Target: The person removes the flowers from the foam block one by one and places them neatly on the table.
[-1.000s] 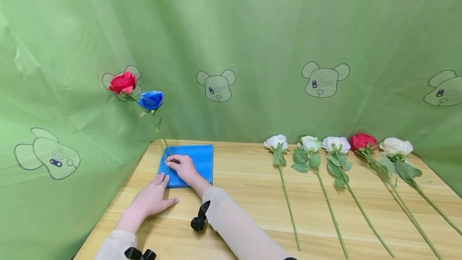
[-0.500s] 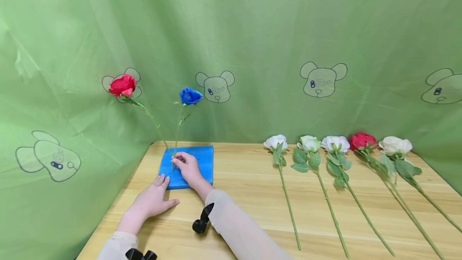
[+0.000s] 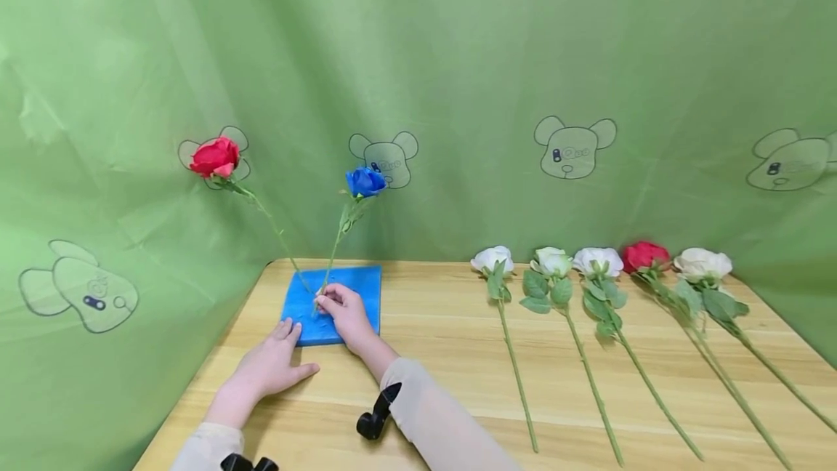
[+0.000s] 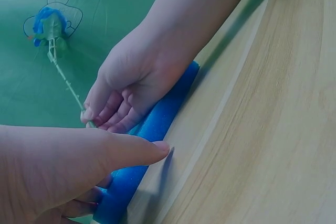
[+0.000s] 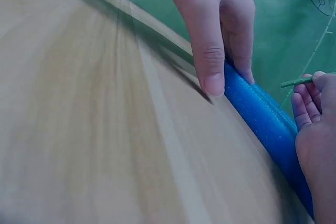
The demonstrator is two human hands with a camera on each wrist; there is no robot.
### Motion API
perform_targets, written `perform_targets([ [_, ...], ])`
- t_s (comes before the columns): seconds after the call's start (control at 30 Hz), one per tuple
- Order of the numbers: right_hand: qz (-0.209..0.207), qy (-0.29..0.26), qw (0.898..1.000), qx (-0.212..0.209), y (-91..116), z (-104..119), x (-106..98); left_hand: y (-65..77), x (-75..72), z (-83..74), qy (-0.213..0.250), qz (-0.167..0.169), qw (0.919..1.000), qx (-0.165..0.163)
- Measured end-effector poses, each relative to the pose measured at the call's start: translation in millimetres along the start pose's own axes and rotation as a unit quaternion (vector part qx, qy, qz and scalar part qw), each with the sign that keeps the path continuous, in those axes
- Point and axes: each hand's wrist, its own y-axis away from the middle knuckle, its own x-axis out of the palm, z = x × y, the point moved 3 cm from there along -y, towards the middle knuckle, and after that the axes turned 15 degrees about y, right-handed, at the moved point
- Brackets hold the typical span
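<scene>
Wooden table (image 3: 458, 355): five roses lying (image 3: 598, 289), two standing (image 3: 365, 182).

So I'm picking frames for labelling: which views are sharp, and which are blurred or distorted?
Head view: evenly lit, sharp, edges bowed by the wide lens; left wrist view: left hand close and soft, blue rose hazy; right wrist view: wooden table smeared with blur.
</scene>
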Motion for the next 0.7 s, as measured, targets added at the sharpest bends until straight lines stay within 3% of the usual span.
perform_targets([
  [0.7,0.004,-0.07,0.997,0.014,51,2,-28,2.6,-1.8,-1.8,0.002,0.003,1.0,0.001],
])
